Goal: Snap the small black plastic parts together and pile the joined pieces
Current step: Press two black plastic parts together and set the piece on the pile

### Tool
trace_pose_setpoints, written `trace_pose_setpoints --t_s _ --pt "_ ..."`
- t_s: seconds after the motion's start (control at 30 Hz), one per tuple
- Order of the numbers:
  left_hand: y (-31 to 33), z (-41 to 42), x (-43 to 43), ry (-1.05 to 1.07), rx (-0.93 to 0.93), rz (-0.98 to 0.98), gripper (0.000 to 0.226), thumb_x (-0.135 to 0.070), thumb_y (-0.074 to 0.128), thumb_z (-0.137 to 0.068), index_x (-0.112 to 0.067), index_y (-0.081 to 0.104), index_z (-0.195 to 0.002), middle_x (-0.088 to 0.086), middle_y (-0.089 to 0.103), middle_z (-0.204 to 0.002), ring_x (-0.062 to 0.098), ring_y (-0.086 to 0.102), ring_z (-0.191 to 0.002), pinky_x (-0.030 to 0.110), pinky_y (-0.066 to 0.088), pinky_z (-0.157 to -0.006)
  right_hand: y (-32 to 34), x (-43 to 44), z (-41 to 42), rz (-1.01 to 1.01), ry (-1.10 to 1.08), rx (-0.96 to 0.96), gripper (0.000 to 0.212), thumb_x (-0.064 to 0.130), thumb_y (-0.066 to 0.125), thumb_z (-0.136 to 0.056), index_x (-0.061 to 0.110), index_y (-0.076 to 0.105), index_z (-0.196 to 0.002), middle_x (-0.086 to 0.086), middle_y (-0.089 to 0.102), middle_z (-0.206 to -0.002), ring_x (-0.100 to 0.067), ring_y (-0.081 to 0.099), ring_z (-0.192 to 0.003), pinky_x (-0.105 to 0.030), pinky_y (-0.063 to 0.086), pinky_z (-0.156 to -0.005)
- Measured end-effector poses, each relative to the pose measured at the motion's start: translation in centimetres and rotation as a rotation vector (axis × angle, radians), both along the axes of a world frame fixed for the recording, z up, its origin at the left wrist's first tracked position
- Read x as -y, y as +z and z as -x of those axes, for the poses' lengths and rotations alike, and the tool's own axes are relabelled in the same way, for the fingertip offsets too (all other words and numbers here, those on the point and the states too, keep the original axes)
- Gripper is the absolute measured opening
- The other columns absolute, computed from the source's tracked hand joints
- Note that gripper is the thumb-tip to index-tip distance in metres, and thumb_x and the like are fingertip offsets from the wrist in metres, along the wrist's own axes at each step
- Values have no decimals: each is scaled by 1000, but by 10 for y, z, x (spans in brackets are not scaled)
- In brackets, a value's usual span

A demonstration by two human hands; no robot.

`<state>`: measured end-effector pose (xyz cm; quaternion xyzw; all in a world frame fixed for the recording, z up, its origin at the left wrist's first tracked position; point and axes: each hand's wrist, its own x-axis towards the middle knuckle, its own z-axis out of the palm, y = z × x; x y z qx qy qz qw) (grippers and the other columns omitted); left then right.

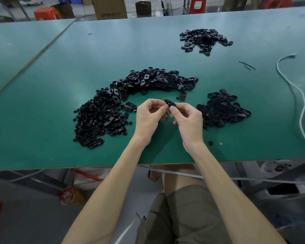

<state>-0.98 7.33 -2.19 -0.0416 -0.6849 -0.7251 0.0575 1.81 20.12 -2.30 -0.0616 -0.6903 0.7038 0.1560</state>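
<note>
Both of my hands meet above the green table [60, 138], pinching one small black plastic part [169, 103] between their fingertips. My left hand [151, 117] holds its left side and my right hand [187, 118] its right side, fingers curled. A big curved heap of loose black parts [123, 95] arcs round behind and to the left of my hands. A smaller pile of black pieces [222, 110] lies just right of my right hand. Another pile [203, 40] sits far back on the right.
A white cable [299, 95] snakes along the table's right side. A black tie scrap [246, 65] lies near it. Two tiny loose bits [211, 143] rest by the front edge. Cardboard boxes [109, 7] and red stools [46, 14] stand beyond the table.
</note>
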Motion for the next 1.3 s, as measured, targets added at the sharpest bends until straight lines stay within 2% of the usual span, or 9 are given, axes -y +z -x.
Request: trace_pose_setpoints --t_s 0.33,0.63,0.83,1.0,1.13,1.3 --pt "1 -1 0 -1 -8 -11 5 -4 74 -93 -7 70 -94 4 74 -81 15 67 -69 26 57 -68 2 0 -1 1 24 -7 13 12 73 -95 24 76 -95 6 76 -77 -6 68 -71 -19 51 -61" --pt "1 -2 2 -5 -26 -51 5 -4 75 -92 -3 73 -96 9 75 -87 19 68 -72 31 59 -75 2 0 -3 3 48 -3 9 10 73 -95 12 78 -102 2 77 -81 -6 68 -73 -20 51 -60" --pt "2 -3 1 -15 -53 -49 7 -2 74 -92 -6 74 -97 2 75 -84 18 70 -73 28 60 -74 3 0 -2 19 36 1 9 12 72 -96 11 77 -103 0 78 -82 -8 69 -73 -21 51 -61" --pt "3 -4 1 -44 -62 -53 7 -2 73 -92 -5 73 -98 5 76 -91 17 71 -73 27 58 -71 4 0 -3 48 27 1 11 11 68 -99 17 77 -96 1 77 -76 -7 66 -69 -23 52 -61" --pt "3 -4 2 -61 -52 -68 6 -2 73 -93 -6 73 -97 12 74 -87 18 67 -72 28 56 -70 6 0 -4 39 30 1 14 13 67 -100 20 77 -93 5 75 -72 -6 64 -66 -21 51 -60" --pt "3 -4 3 -85 -37 -99 13 -2 75 -92 -6 70 -103 8 71 -84 20 64 -71 27 54 -68 6 0 -4 24 36 6 17 13 65 -101 23 76 -93 4 75 -74 -7 63 -67 -23 50 -61"
